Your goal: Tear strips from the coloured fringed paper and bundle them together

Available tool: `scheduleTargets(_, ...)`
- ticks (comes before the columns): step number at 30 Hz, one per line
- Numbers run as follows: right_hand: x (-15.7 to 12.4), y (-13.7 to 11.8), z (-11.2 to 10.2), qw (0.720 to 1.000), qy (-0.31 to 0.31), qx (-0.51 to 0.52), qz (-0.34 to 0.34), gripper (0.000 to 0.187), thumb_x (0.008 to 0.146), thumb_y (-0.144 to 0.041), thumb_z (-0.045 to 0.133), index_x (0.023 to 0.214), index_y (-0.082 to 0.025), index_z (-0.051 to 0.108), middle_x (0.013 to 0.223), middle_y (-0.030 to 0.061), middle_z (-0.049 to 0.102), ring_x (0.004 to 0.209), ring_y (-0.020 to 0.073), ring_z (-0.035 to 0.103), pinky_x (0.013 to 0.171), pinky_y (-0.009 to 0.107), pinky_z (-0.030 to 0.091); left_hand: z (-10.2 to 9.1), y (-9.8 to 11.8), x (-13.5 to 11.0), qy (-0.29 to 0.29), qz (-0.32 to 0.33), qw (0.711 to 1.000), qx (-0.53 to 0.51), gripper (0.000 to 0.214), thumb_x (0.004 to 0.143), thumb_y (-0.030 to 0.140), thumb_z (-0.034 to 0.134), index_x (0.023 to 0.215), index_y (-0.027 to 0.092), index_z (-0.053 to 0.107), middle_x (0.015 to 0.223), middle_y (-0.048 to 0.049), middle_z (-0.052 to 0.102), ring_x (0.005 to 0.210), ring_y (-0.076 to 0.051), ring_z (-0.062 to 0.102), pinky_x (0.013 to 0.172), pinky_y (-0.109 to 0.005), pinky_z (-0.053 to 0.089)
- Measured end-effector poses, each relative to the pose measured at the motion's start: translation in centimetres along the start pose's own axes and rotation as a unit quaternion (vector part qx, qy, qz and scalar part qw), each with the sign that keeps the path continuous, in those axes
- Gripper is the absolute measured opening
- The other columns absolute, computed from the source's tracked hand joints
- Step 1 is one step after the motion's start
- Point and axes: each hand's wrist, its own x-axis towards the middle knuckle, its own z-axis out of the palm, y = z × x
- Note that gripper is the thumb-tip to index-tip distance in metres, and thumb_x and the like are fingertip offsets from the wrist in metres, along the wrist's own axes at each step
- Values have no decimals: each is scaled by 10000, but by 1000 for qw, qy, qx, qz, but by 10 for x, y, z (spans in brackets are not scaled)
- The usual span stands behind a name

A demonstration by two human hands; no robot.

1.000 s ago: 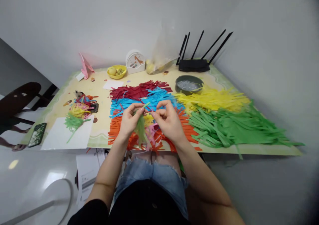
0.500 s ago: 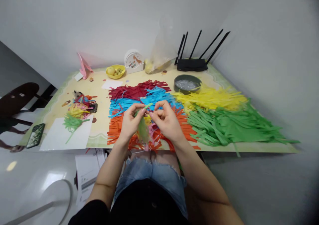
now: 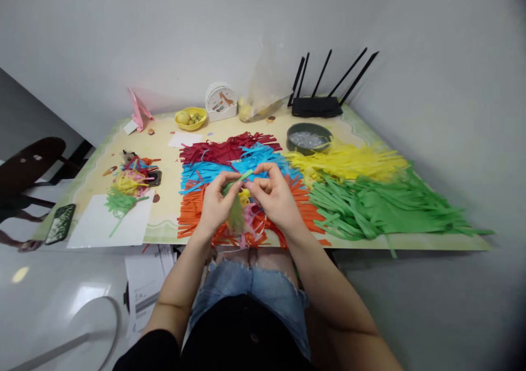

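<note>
Pinched in my left hand [image 3: 219,200] is a light green fringed strip [image 3: 235,216] that hangs down below the fingers, its narrow end poking up to the right. My right hand [image 3: 274,194] is closed, thumb and fingertips together close to that end; what they grip is too small to make out. Below the hands hang or lie pink [image 3: 250,217] and yellow strips, partly hidden. Under them spread fringed pieces in orange [image 3: 191,212], blue [image 3: 201,175] and dark red [image 3: 219,149]. A finished-looking multicoloured tassel bundle [image 3: 129,182] lies at the left.
Yellow [image 3: 353,161] and green fringe [image 3: 402,204] cover the table's right side. A dark round bowl [image 3: 309,147], a black router [image 3: 316,107], a plastic bag [image 3: 265,94] and a yellow fruit dish [image 3: 201,121] stand behind. A phone [image 3: 59,224] and white sheet [image 3: 92,228] lie left. Another person's legs show far left.
Both hands stay almost in place. The fingertips have shifted slightly closer together around the green strip's end, and my right index finger is a little straighter.
</note>
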Motion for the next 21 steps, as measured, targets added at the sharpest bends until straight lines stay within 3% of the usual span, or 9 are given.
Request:
scheduleTargets(5,4,5,0,999,-14,30,23,569,786,-514,774,1181,-247,464,515,-130,471,427,86,368,430,205,291,-3,-1,-2,16,53,990,128,118,941,284,634,986,199,702,942,-57,744,875,-193,681,807,-301,502)
scheduleTargets(9,8,8,-3,999,-5,37,37,593,764,-516,794,1196,-235,501,520,-123,486,433,81,375,425,198,290,-3,-2,-3,-35,70,984,160,109,956,261,600,976,200,688,949,-74,741,884,-215,668,818,-336,488)
scheduleTargets(11,11,11,-8,997,-4,44,58,553,750,-530,792,1141,-215,560,514,-112,499,410,74,355,405,201,270,-4,-3,-3,-62,83,976,193,107,958,258,593,966,207,686,929,-72,739,868,-222,656,810,-348,473)
scheduleTargets(14,12,16,-15,998,-8,-15,64,407,741,-530,782,909,-184,651,534,-68,542,413,70,371,400,210,269,-4,-7,-7,-88,102,955,265,106,950,235,595,997,211,687,952,-77,749,880,-240,644,811,-369,442)
scheduleTargets(16,12,18,-17,995,23,-91,28,340,725,-481,801,797,-174,673,613,-30,599,486,80,446,427,207,303,-3,-12,-13,-110,100,941,303,121,955,227,586,1022,207,685,983,-85,758,906,-250,647,821,-382,435)
scheduleTargets(18,11,15,-18,991,79,-103,-8,275,729,-419,804,794,-183,678,701,-9,646,530,82,474,436,199,315,-2,-20,-21,-128,85,931,330,135,968,237,570,1026,199,686,1000,-93,762,938,-259,656,844,-396,441)
scheduleTargets(21,13,4,-21,984,165,48,-50,272,723,-359,806,852,-223,609,692,-19,660,445,68,389,377,184,229,-13,-36,-34,-163,69,932,316,158,972,274,581,1042,195,700,1015,-105,765,985,-268,672,886,-408,472)
